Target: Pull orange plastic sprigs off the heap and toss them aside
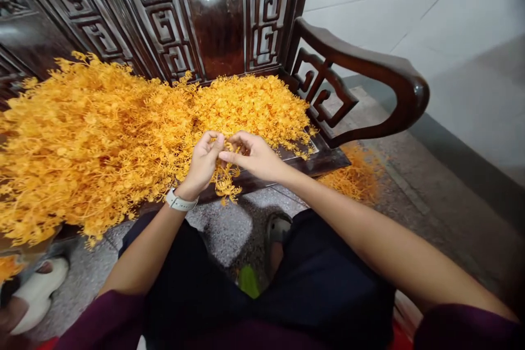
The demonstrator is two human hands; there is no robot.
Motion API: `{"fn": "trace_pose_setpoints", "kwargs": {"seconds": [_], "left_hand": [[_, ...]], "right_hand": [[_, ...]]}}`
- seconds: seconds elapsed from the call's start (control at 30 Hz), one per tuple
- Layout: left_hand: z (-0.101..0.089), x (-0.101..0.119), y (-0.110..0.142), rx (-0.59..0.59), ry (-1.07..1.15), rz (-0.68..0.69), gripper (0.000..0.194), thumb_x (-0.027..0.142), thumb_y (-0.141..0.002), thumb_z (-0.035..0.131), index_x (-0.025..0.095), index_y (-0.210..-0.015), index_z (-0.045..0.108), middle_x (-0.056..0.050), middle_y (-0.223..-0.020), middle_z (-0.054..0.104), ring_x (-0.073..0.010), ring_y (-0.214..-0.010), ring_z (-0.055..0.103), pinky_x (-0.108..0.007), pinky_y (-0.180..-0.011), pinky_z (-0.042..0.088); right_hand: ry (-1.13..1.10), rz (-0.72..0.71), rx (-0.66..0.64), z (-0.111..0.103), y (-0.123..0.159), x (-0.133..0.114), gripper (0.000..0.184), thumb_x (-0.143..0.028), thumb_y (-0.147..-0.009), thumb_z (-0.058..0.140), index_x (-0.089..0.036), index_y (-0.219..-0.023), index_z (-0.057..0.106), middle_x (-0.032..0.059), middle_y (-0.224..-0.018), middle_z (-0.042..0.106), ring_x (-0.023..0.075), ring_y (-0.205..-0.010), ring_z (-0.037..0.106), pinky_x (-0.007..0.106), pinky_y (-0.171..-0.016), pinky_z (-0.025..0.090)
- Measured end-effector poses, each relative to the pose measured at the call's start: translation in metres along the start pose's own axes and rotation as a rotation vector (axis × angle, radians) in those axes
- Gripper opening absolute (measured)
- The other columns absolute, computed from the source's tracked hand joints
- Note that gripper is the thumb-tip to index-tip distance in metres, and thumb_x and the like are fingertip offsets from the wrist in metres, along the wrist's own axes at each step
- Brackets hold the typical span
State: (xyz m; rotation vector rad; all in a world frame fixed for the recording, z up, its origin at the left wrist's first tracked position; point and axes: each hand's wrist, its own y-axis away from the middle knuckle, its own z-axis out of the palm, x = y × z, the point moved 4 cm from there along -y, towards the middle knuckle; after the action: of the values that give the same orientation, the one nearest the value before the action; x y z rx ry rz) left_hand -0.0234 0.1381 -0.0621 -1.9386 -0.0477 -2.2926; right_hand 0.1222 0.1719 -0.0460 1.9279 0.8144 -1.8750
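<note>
My left hand point(206, 161) and my right hand point(254, 157) meet over the front edge of the bench, fingertips pinched close together. Between them they grip a small orange artificial flower sprig point(227, 183), whose curly ends dangle below the fingers. Its upper part is mostly hidden by my fingers. Just behind my hands lies a heap of bright yellow-orange artificial flowers point(252, 104) on the bench seat. A larger, taller heap of the same flowers point(94, 142) spreads to the left.
The dark carved wooden bench point(219, 27) has a curved armrest point(369, 65) at the right. More orange pieces point(355, 175) lie on the floor beyond its end. Someone's foot in a white shoe point(41, 295) is at the lower left. A green object point(248, 281) lies between my legs.
</note>
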Motion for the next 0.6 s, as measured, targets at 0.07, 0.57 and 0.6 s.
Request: {"fn": "trace_pose_setpoints", "kwargs": {"seconds": [0.07, 0.57, 0.6], "left_hand": [[0.001, 0.0, 0.0, -0.017, -0.038, 0.018, 0.035, 0.055, -0.092, 0.074, 0.023, -0.093, 0.058, 0.003, -0.064, 0.057, -0.0114, -0.048, 0.05, -0.024, -0.047, 0.04], [-0.012, 0.016, 0.004, 0.062, -0.104, 0.089, 0.032, 0.049, -0.096, 0.07, 0.022, -0.079, 0.065, 0.009, -0.047, 0.025, -0.0069, -0.038, 0.02, -0.025, -0.039, 0.019], [-0.016, 0.016, 0.001, 0.096, -0.09, 0.08, 0.031, 0.048, -0.096, 0.07, 0.022, -0.08, 0.065, 0.009, -0.047, 0.026, -0.007, -0.039, 0.019, -0.025, -0.039, 0.02]], "right_hand": [[-0.016, -0.054, 0.011, 0.001, 0.001, -0.005, 0.027, -0.047, -0.096, 0.068, -0.021, -0.089, 0.063, 0.0005, -0.08, 0.064, 0.0133, -0.067, 0.049, 0.031, -0.064, 0.037], [0.074, -0.077, 0.42, -0.094, -0.03, -0.011, 0.037, -0.04, -0.096, 0.069, -0.021, -0.066, 0.058, -0.0015, -0.062, 0.055, 0.0116, -0.061, 0.048, 0.027, -0.059, 0.039], [0.074, -0.047, 0.2, -0.087, -0.025, -0.022, 0.034, -0.042, -0.09, 0.076, -0.02, -0.069, 0.062, -0.0012, -0.063, 0.059, 0.0117, -0.062, 0.052, 0.027, -0.059, 0.041]]}}
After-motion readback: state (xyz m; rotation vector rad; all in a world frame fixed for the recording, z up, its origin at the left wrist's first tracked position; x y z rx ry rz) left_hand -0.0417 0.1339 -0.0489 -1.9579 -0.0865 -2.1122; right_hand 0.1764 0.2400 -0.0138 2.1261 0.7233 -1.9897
